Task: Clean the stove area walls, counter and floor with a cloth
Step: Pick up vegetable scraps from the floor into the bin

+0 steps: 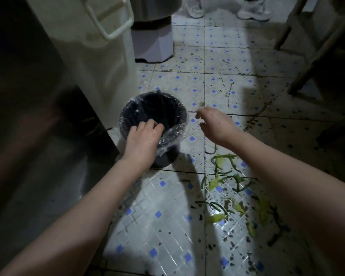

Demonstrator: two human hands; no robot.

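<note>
As the left hand (143, 137) grips the bin (178, 108), the right hand (214, 124) hovers.

No writing, label, brand, number or sign can be read anywhere in view, neither on the bin (168, 156), the white container (100, 62) nor the floor tiles (163, 226).

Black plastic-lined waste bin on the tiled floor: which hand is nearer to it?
Left. The left hand grips the near rim of the black plastic-lined bin; the right hand hovers apart, to its right.
</note>
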